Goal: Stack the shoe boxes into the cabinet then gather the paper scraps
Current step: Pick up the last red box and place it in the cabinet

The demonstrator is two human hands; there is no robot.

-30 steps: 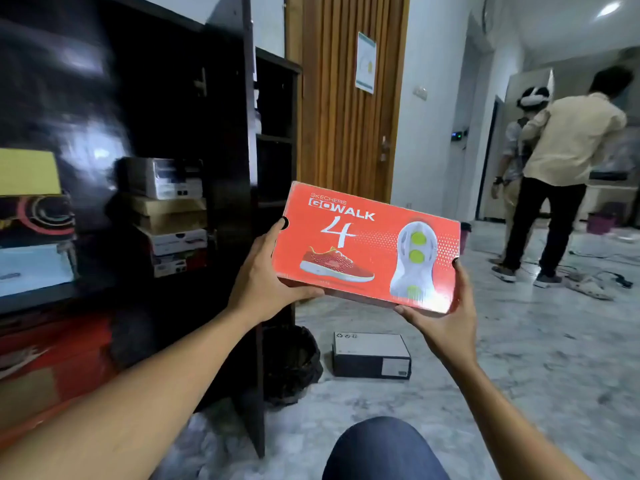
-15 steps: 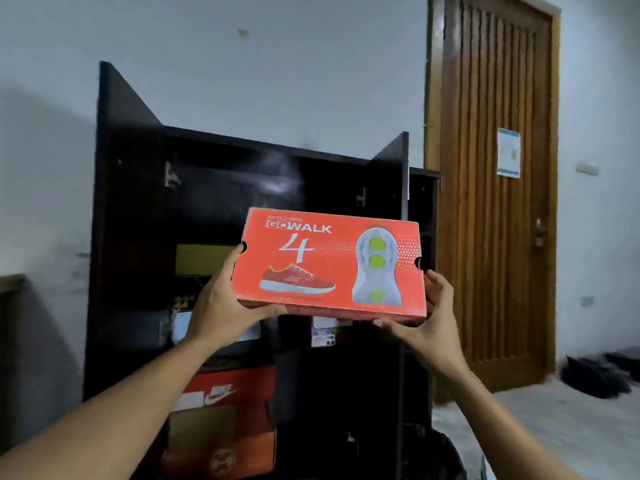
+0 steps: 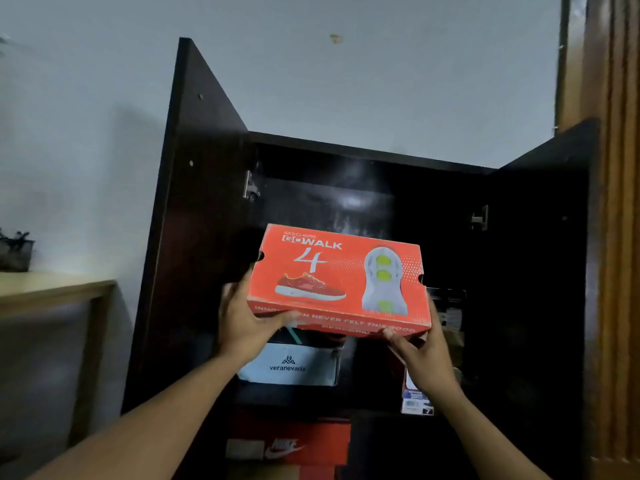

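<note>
I hold an orange shoe box (image 3: pixel 337 280) printed with a red shoe and a white sole, level in front of the open dark cabinet (image 3: pixel 363 188). My left hand (image 3: pixel 247 318) grips its left end, thumb along the front edge. My right hand (image 3: pixel 420 344) grips the lower right corner from beneath. Behind and below the box sit a white shoe box (image 3: pixel 289 367) and a red Nike box (image 3: pixel 291 446) on lower shelves. A stack of boxes (image 3: pixel 446 341) at the right is partly hidden by my right hand. No paper scraps are in view.
Both cabinet doors stand open, the left door (image 3: pixel 187 216) and the right door (image 3: pixel 547 254). A light wooden table (image 3: pixel 52 289) with a dark pot (image 3: pixel 15 251) stands at the left. A wooden door frame (image 3: pixel 613 202) runs down the right edge.
I have stepped closer and turned square to the cabinet, lifting the orange box toward its upper space. Both hands keep the same hold on the box.
</note>
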